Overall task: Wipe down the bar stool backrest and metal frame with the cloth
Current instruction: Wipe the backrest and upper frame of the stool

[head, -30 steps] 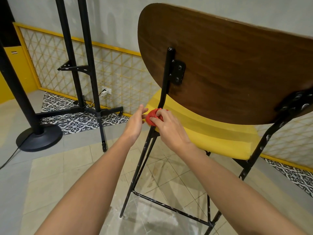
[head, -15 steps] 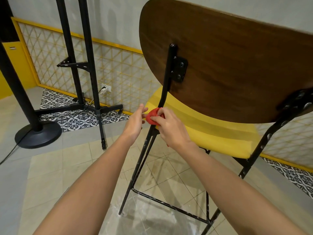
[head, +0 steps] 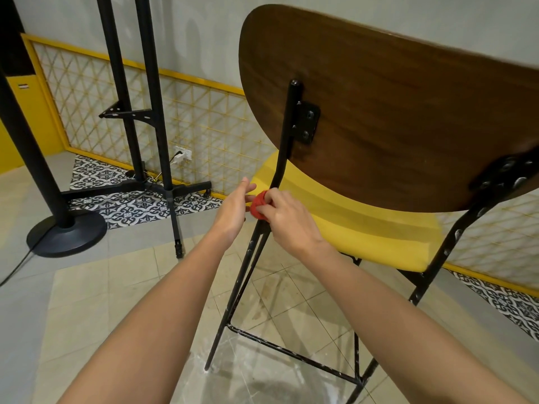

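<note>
The right hand (head: 287,220) grips the bunched red cloth (head: 259,204) around the stool's black frame upright (head: 291,118) at seat level. The left hand (head: 233,209) touches the cloth's other side; whether it grasps is unclear. Behind are the yellow seat (head: 364,228) and wooden backrest (head: 393,112).

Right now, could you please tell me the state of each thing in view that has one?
cloth: bunched up, pressed against a frame upright at seat height.
right hand: grips the cloth.
left hand: fingers straight, at the cloth's side.
metal frame: standing upright, paint chipped.
backrest: bolted to the frame.
plug: in the wall socket.
</note>
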A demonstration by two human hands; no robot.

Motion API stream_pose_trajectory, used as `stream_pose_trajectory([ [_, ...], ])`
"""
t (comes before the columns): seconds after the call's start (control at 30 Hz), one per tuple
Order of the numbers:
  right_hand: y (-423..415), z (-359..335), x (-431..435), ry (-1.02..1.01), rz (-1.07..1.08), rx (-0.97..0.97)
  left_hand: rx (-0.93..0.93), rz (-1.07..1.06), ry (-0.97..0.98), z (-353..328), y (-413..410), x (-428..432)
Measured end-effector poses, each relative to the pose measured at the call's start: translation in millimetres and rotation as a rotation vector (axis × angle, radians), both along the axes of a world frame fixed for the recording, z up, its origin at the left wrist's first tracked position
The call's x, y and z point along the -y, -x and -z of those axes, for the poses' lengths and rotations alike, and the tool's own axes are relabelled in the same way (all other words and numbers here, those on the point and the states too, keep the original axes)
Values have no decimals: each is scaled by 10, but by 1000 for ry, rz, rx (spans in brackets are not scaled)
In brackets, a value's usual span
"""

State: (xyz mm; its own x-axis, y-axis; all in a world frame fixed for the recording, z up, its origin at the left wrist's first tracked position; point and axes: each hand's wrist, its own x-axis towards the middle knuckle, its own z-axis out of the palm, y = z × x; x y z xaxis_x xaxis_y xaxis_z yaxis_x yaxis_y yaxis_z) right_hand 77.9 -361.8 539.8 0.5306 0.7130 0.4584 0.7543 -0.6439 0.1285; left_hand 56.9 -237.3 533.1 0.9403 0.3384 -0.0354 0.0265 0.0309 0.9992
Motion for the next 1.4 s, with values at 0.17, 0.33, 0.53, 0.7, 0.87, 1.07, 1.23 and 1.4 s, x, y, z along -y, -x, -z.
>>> stream_pose_trajectory([
  [0.17,-77,-139,35,-102,-8,108,26,-2,-21,-68,41,19],
  [0.33,-26,-163,-13,36,9,3,24,7,-40,-161,75,64],
  [0.53,14,-435,20,-135,-32,256,79,-4,-60,-416,103,86],
  [0.7,-21,-641,38,-170,26,384,101,-10,-65,-513,118,112],
  [0.87,-18,-517,55,-18,45,307,95,4,-86,-522,120,109],
  [1.07,28,-677,52,-78,0,411,98,-20,-77,-570,113,64],
  [1.23,-3,-985,-10,-198,3,577,117,-22,-66,-566,97,59],
  [1.4,-57,-801,-6,-63,16,526,89,-27,-58,-531,88,63],
])
